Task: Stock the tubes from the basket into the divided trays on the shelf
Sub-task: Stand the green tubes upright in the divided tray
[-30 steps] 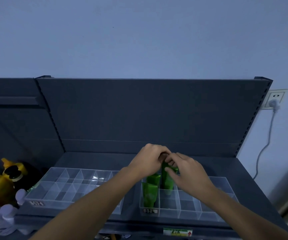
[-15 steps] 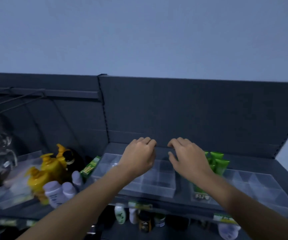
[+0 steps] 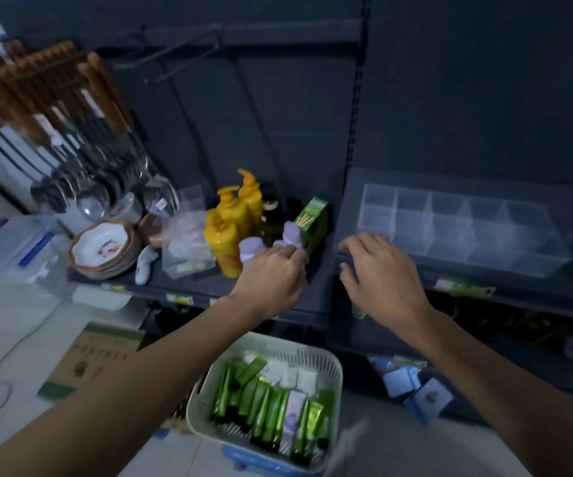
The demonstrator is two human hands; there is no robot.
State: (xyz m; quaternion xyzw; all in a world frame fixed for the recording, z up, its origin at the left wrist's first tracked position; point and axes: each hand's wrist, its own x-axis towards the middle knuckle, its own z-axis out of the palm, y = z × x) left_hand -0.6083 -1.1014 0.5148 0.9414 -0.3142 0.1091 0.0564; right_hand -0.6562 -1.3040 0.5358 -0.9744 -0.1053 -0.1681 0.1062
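head view, tipped down across a dark metal shelf (image 3: pixel 350 201) and the floor below it. on the shelf at right, a clear divided tray (image 3: pixel 457 232), no tubes seen in its compartments; far right edge too blurred to read. hung at upper left, a row of ladles (image 3: pixel 95 187) with wooden handles. on the floor near bottom centre, a pale slotted basket (image 3: pixel 335 368), well below the tray and apart from both hands. left of the tray, on the neighbouring shelf, a stack of bowls (image 3: pixel 102 246), then yellow pump bottles (image 3: pixel 233 232), then a small green box (image 3: pixel 314 222). left hand (image 3: pixel 271 277) out over the shelf edge just before the bottles, fingers loosely bent, nothing seen in them. right hand (image 3: pixel 378 273) out over the shelf lip just in front of the tray, fingers spread and slack, holding nothing. smallest of all: green tubes (image 3: pixel 264 404) packed upright in the basket, dark ends down, flat crimped ends up, with a few pale tubes (image 3: pixel 293 411) among them. likely light, soft-walled and a bit slick with that shiny skin; easy to dent if squeezed hard. best pinched across the flat crimped top to lift clear of the pack, then held round the firmer body near the cap for standing in a compartment.
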